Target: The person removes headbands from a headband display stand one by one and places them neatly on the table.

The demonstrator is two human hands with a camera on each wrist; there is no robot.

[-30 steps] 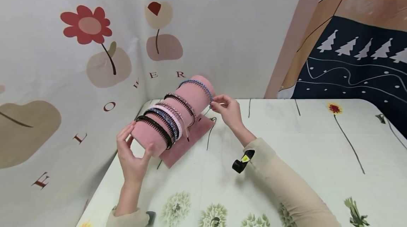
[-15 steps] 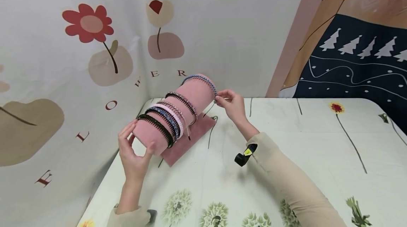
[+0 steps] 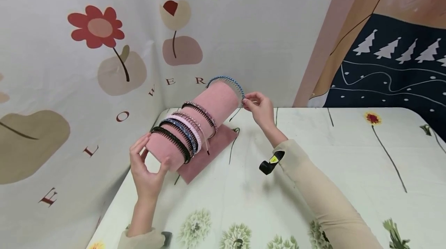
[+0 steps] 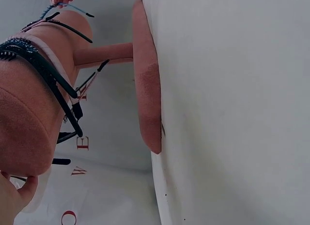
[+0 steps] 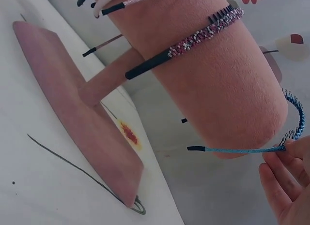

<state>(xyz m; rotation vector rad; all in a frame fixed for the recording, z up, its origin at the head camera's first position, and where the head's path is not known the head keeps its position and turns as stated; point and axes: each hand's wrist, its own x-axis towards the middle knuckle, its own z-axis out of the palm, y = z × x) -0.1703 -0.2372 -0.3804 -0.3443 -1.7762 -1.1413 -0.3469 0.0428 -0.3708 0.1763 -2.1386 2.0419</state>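
Note:
A pink velvet headband stand (image 3: 221,100), a thick horizontal roll on a flat base (image 3: 209,153), stands on the table. My left hand (image 3: 148,171) grips the roll's near left end, thumb on one side and fingers on the other. My right hand (image 3: 261,110) pinches a braided blue headband (image 3: 231,80) by one side at the roll's far end. A gap shows between the headband's arch and the roll's top. In the right wrist view, the blue headband (image 5: 242,150) has a black-tipped leg reaching under the roll. A sparkly pink-and-black headband (image 5: 193,43) sits round the roll.
Toward the left end of the roll are several more headbands, including a pale pink one (image 3: 191,128), a sparkly blue one (image 3: 184,132) and a black one (image 3: 172,138). A flower-printed cloth covers the table (image 3: 313,156). Printed fabric walls (image 3: 251,40) rise behind and at left.
My right hand has moved up and to the right, drawing the blue headband along the roll to its far end and lifting its arch away. My left hand keeps its grip on the stand.

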